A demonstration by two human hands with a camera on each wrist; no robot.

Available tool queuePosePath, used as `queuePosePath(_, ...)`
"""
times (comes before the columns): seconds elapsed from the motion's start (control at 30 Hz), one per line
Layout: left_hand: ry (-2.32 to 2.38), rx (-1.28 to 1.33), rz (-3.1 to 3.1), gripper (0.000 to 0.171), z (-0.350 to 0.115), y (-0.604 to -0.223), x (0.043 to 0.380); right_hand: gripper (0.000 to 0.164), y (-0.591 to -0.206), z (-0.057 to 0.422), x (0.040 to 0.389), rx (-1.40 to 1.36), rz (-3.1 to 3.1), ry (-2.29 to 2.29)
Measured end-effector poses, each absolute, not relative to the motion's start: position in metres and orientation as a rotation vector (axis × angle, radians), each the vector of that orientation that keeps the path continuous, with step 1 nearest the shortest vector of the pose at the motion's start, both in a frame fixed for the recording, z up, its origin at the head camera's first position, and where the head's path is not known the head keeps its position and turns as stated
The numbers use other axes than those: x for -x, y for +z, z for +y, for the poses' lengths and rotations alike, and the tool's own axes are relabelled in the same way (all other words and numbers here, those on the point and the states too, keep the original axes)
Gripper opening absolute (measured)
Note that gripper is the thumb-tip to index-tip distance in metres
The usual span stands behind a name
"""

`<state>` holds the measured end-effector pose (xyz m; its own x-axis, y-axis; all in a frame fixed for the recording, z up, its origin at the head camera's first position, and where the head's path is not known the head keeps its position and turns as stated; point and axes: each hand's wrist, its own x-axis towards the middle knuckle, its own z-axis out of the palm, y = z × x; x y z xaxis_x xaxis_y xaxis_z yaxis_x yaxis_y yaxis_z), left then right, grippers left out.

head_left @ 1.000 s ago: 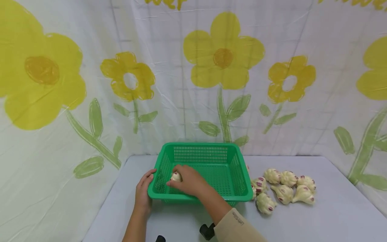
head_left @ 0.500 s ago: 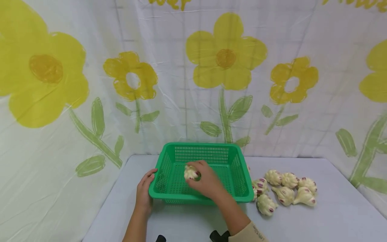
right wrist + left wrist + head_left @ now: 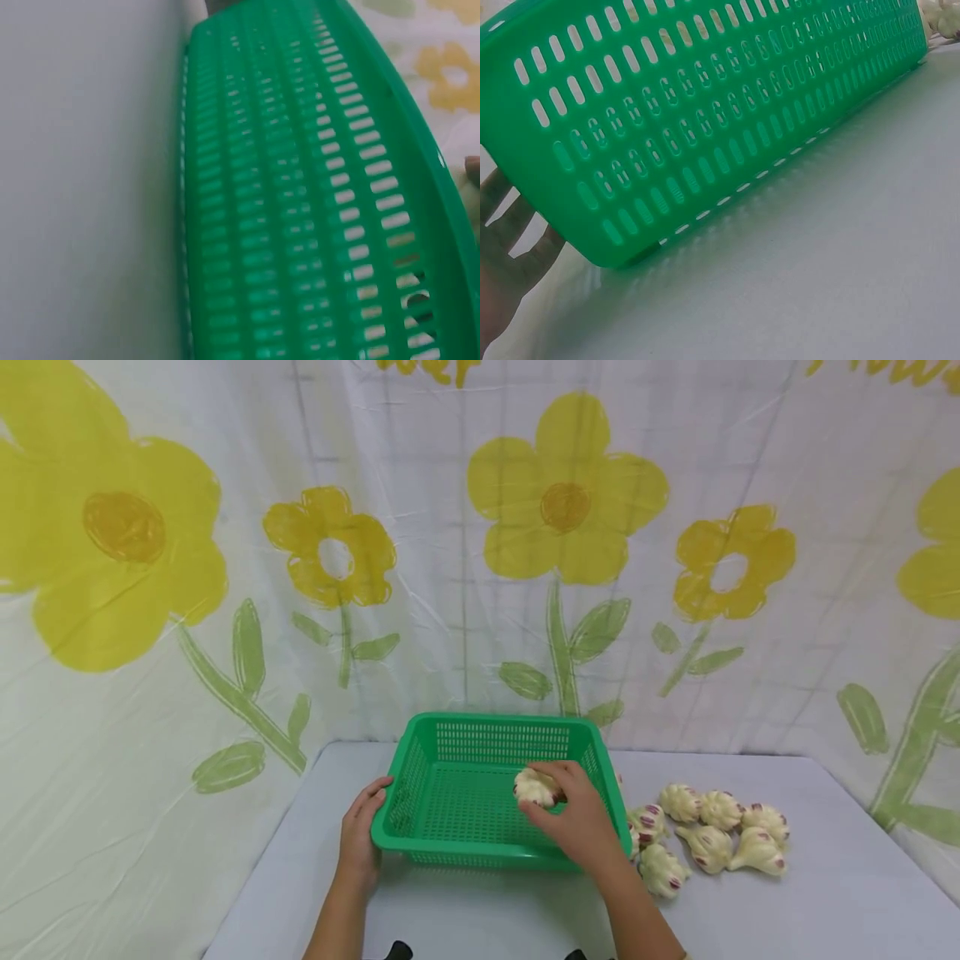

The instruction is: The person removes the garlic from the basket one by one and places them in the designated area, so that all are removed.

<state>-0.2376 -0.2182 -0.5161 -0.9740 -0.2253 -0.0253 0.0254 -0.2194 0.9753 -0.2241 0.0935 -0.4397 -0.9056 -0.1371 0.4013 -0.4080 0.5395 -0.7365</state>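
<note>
A green plastic basket point(image 3: 465, 851) with slotted walls stands on the table. Along its left side lies my left hand point(image 3: 360, 839), fingertips at the rim. The left wrist view shows these fingers point(image 3: 514, 225) spread and fairly straight against the basket's end wall. Over the basket's right half, my right hand point(image 3: 577, 818) holds a cream garlic bulb point(image 3: 534, 787) with purple-red marks between thumb and fingers. In the right wrist view, the basket's slotted wall point(image 3: 262, 187) fills the middle and most of that hand is hidden.
Several more garlic bulbs point(image 3: 705, 847) lie in a group on the white table point(image 3: 810, 877), right of the basket; some are partly hidden by its rim. Behind the table hangs a white curtain point(image 3: 450, 635) with yellow flowers. Dark objects point(image 3: 400, 950) poke in at the bottom edge.
My right hand has lifted the garlic bulb from the basket's left part and carried it rightward above the basket. The left hand stays at the basket's left side.
</note>
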Motion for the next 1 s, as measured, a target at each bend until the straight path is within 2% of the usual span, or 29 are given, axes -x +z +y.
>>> queuePosePath(0.27, -2.323, -0.257, -1.883, 0.044, -0.219, -0.516, 0.24, 0.057, -0.442, 0.122, 0.215, -0.315, -2.506, 1.37)
queuePosePath(0.37, -2.318, -0.251, -1.869, 0.044, -0.22, -0.516, 0.24, 0.052, -0.44, 0.129, 0.216, -0.346, -2.52, 1.341)
queuePosePath(0.5, -2.33, -0.259, -1.864, 0.044, -0.219, -0.516, 0.239, 0.038, -0.441, 0.145, 0.219, -0.345, -2.55, 1.355)
queuePosePath(0.63, -2.35, -0.271, -1.84, 0.044, -0.22, -0.514, 0.237, 0.036, -0.44, 0.16, 0.221, -0.309, -2.549, 1.358)
queuePosePath(0.73, -2.349, -0.276, -1.82, 0.043, -0.22, -0.513, 0.237, 0.043, -0.435, 0.172, 0.221, -0.296, -2.54, 1.366)
queuePosePath(0.87, -2.341, -0.257, -1.831, 0.043, -0.219, -0.512, 0.239, 0.06, -0.422, 0.191, 0.216, -0.252, -2.539, 1.428)
queuePosePath(1.0, -2.345, -0.257, -1.851, 0.044, -0.219, -0.514, 0.237, 0.071, -0.411, 0.214, 0.206, -0.185, -2.584, 1.404)
